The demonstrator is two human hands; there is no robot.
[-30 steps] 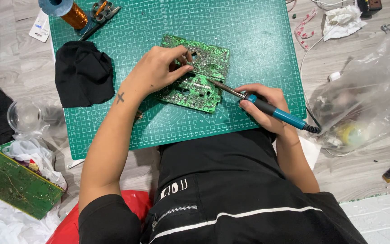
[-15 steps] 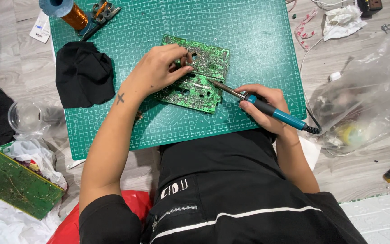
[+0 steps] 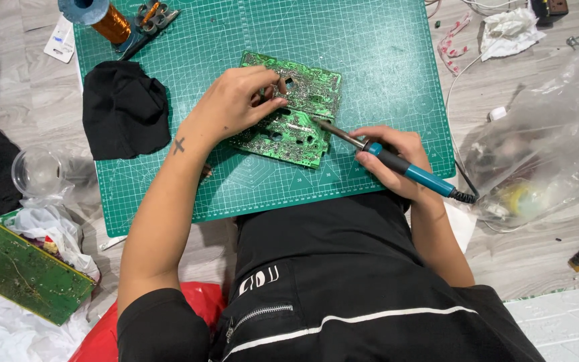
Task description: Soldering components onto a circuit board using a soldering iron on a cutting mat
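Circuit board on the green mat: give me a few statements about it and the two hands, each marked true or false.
1. The right hand holds a soldering iron with a blue handle. True.
2. The iron's tip points away from the circuit board. False: the tip reaches the board's right edge.
3. The left hand rests on the board. True.
4. The board lies on bare wooden floor. False: it lies on the green cutting mat.
5. A black cloth lies on the mat to the left of the board. True.
6. The copper wire spool stands at the mat's lower right corner. False: it is at the upper left corner.
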